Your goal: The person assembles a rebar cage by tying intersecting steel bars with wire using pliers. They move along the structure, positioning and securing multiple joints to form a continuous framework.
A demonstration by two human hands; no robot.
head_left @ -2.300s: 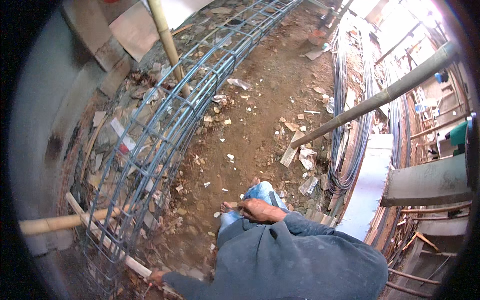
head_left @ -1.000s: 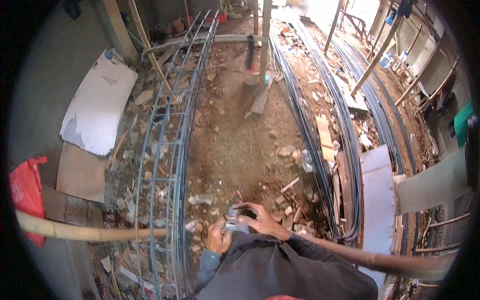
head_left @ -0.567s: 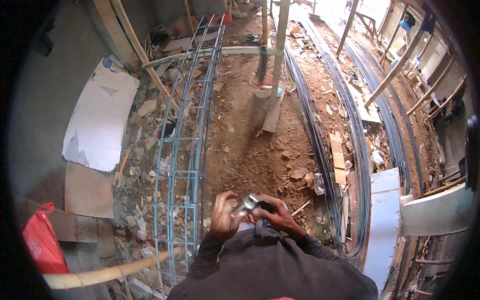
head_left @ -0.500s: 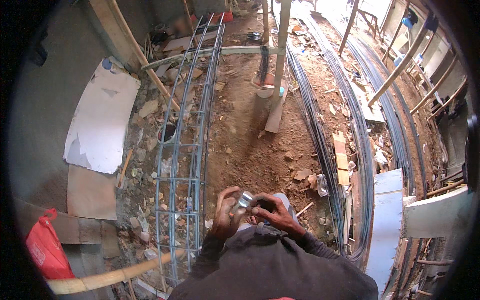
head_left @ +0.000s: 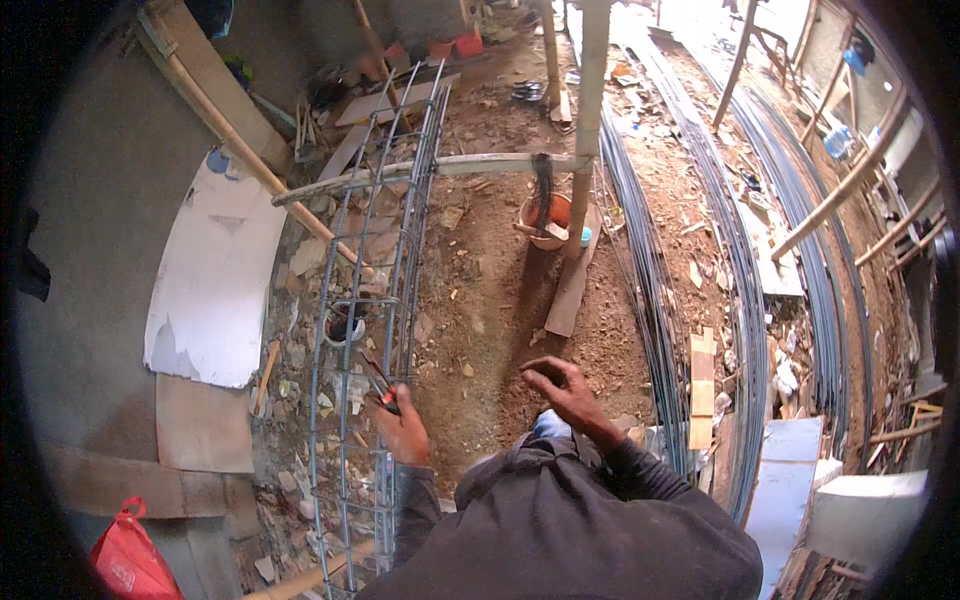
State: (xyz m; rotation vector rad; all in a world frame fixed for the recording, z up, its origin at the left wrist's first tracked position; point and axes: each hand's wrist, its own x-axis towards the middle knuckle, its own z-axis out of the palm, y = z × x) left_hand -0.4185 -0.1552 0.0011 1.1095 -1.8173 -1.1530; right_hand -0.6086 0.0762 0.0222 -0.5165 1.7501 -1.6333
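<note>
My left hand [head_left: 404, 428] is closed round pliers [head_left: 378, 382] with red and black parts, blurred by motion. The pliers point up and away, over the near part of a long steel rebar cage [head_left: 345, 395] on my left. My right hand [head_left: 572, 398] is held apart from it, above the bare soil in front of me. Its fingers are bent in toward the thumb; whether anything small is between them cannot be made out.
An orange bucket [head_left: 553, 212] stands by a wooden post [head_left: 590, 120] ahead. Bundles of steel bars [head_left: 640, 270] run along the right. A crossbar [head_left: 480, 166] spans the cage. Rubble, a white board [head_left: 212, 270] and a red bag [head_left: 135, 555] are on the left.
My hands were together on a shiny round metal object and have parted. The left moved left to the cage with the pliers; the right moved slightly right. The shiny object no longer shows.
</note>
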